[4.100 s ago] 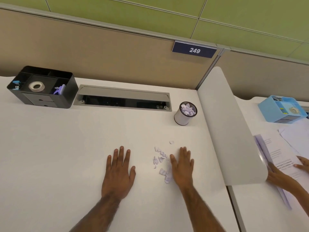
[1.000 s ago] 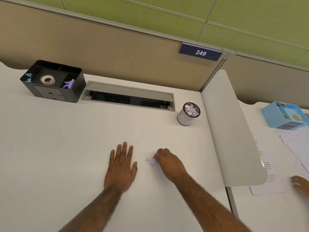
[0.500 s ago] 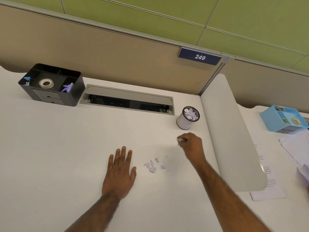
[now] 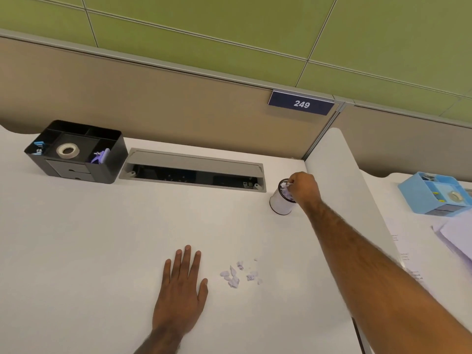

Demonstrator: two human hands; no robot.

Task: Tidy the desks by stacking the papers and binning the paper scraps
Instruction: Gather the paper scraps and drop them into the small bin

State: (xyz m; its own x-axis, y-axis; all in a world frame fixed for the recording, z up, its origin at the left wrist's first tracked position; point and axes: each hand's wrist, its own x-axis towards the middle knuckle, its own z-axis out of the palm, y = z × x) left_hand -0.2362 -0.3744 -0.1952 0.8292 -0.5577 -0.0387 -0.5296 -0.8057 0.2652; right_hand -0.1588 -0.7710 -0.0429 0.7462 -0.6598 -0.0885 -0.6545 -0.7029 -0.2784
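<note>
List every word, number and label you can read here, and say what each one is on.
"249": white digits on the dark blue plate at the top of the beige partition.
Printed lines on the papers at the far right: too small and blurred to read.
No other text is legible.

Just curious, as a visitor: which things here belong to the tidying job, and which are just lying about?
Job: scraps, bin, papers, right hand.
Lying about: black organiser, tape, blue organiser, sign.
</note>
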